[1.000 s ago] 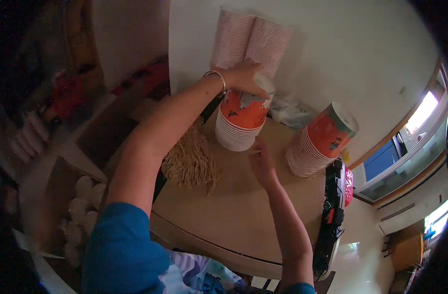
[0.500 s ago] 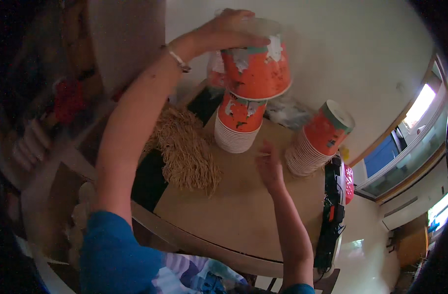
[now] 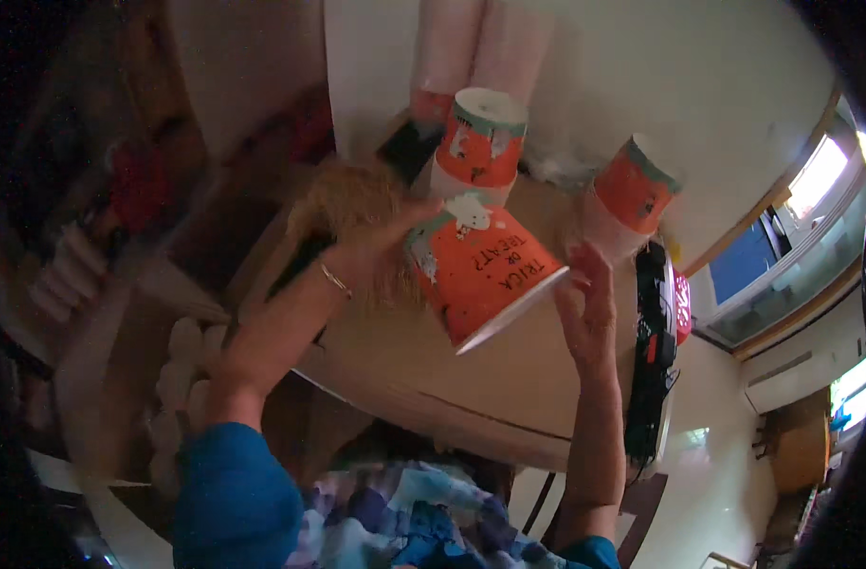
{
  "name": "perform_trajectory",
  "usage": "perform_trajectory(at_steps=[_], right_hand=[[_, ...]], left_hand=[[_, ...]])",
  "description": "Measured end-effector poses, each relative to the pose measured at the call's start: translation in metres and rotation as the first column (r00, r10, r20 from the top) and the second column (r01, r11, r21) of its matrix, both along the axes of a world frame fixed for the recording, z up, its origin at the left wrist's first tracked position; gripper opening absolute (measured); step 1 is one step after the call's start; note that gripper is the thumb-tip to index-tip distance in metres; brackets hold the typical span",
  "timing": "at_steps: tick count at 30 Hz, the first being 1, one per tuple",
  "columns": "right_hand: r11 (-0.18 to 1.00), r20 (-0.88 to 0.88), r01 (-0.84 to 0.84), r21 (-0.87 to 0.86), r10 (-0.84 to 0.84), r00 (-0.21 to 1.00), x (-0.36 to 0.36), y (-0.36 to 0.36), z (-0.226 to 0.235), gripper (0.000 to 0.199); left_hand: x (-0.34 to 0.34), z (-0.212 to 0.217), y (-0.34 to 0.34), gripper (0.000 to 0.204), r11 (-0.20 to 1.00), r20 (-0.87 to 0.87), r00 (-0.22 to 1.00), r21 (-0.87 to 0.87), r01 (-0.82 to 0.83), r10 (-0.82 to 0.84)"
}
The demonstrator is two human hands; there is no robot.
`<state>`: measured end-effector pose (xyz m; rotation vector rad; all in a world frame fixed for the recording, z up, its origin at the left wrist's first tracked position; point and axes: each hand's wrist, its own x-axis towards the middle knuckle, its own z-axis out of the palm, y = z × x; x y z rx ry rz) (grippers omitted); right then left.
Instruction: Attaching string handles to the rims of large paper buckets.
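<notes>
An orange paper cup (image 3: 487, 275) with a green band and dark print hangs tilted above the table, its white rim toward the lower right. My left hand (image 3: 387, 230), somewhat blurred, is closed on its narrow base end. My right hand (image 3: 589, 299) is raised beside the rim with its fingers apart; whether a fingertip touches the rim I cannot tell. Behind the held cup, an upside-down stack of like cups (image 3: 487, 156) stands on the table. Another such stack (image 3: 632, 190) rises just beyond my right hand.
A bundle of tan stringy fibre (image 3: 343, 204) lies left on the brown table (image 3: 423, 389). Along the right edge are a black strip with cables (image 3: 653, 360) and a pink perforated container (image 3: 682, 303). Tall pale stacks (image 3: 475, 47) stand at the back by the wall.
My left hand has brought the orange cup down and nearer from above the middle stack, tilting its rim rightward. My right hand has moved up and right beside that rim.
</notes>
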<state>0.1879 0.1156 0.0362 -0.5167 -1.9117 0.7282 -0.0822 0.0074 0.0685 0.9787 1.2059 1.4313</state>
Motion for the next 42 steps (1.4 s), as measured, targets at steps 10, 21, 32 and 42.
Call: perform_trajectory(at_steps=[10,21,32,42], right_hand=[[0.993,0.359,0.099,-0.059,-0.071,0.931,0.041,-0.023,0.007,0.005],[0.931,0.506,0.314,-0.187,-0.183,0.843,0.053,-0.006,-0.010,0.011],[0.790,0.425,0.312,-0.529,-0.072,0.902,0.045,-0.011,-0.015,0.011],[0.876,0.415,0.367,-0.313,-0.221,0.883,0.056,-0.034,-0.014,0.016]], left_hand=[[0.049,-0.087,0.008,0.065,0.857,0.601,0.701,-0.052,0.513,-0.384],[0.033,-0.140,0.019,0.042,0.890,0.283,0.881,-0.149,0.430,-0.378],[0.030,-0.116,0.003,0.035,0.972,0.045,0.979,-0.117,0.202,-0.198],[-0.023,-0.138,-0.044,0.015,0.985,-0.826,0.555,-0.003,-0.171,0.093]])
